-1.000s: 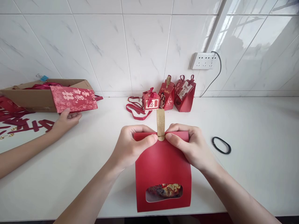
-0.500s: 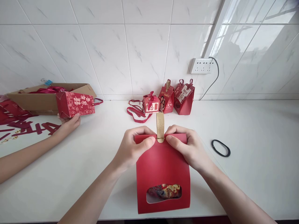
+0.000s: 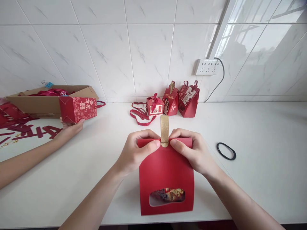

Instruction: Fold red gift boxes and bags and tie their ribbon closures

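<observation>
A red gift box with a cut-out window stands at the front of the white table, and wrapped items show through the window. My left hand pinches its top edge left of the gold strap handle, thumb on the near face. On the other side of the strap, my right hand grips the same edge in the same way. The strap loops upward between my thumbs, its lower end lying flat on the box. My other fingertips are hidden behind the top edge.
At left, another person's hand holds a patterned red box by a cardboard carton and loose ribbon pieces. Several small red boxes stand near the wall. A black ring lies at right.
My hands keep their grip, and the red box's lower part has shifted slightly up and left. The other person's patterned box has turned and dropped a little.
</observation>
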A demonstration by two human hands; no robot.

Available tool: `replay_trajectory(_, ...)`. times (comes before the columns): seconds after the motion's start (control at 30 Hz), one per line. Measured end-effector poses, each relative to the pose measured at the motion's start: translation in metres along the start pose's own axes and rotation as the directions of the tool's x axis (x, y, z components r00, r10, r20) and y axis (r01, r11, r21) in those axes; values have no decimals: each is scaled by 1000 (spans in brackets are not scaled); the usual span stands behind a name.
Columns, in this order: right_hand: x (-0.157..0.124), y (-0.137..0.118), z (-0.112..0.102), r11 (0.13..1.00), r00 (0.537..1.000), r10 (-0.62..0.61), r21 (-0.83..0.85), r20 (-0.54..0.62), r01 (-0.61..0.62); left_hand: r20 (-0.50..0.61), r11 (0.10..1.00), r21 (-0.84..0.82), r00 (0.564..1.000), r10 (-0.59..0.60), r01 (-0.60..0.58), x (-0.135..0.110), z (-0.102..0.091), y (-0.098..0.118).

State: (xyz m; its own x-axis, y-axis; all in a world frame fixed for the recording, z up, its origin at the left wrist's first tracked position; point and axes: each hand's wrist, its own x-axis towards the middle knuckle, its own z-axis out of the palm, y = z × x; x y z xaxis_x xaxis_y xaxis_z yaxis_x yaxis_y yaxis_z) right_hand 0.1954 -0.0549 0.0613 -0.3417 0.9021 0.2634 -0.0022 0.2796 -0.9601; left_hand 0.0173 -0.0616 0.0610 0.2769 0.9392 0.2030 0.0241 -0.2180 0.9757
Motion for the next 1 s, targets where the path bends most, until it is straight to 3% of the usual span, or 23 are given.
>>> replay_trajectory(0.3, -1, 1, -2, 999, 999, 23, 29, 34, -24, -2, 998, -48, 1000, -27, 26, 1, 1, -1)
replay_trajectory(0.53, -3, 8, -7, 995, 999, 51, -90, 12, -49, -25, 982, -187, 999, -42, 37, 0, 10, -1)
replay_trajectory(0.77, -4, 6, 3, 972, 972, 231, 53, -39, -229, -5, 947, -317, 998, -62, 57, 1, 14, -16)
replay_trajectory(0.87, -3, 3, 5, 955, 958, 286, 89, -33, -283, -114, 946, -322, 993, -1, -36, 8, 12, -22)
replay_trajectory(0.93, 0, 5, 3, 948, 952, 306, 101, -25, -302, -303, 970, -191, 949, 86, -149, 16, 0, -27)
replay_trajectory(0.97, 2, 7, 2, 945, 950, 313, 107, -19, -309, -425, 977, -83, 894, 143, -196, 20, -10, -31)
replay_trajectory(1.0, 4, 9, 1, 942, 948, 319, 115, -8, -316, -577, 975, 39, 792, 200, -218, 23, -24, -35)
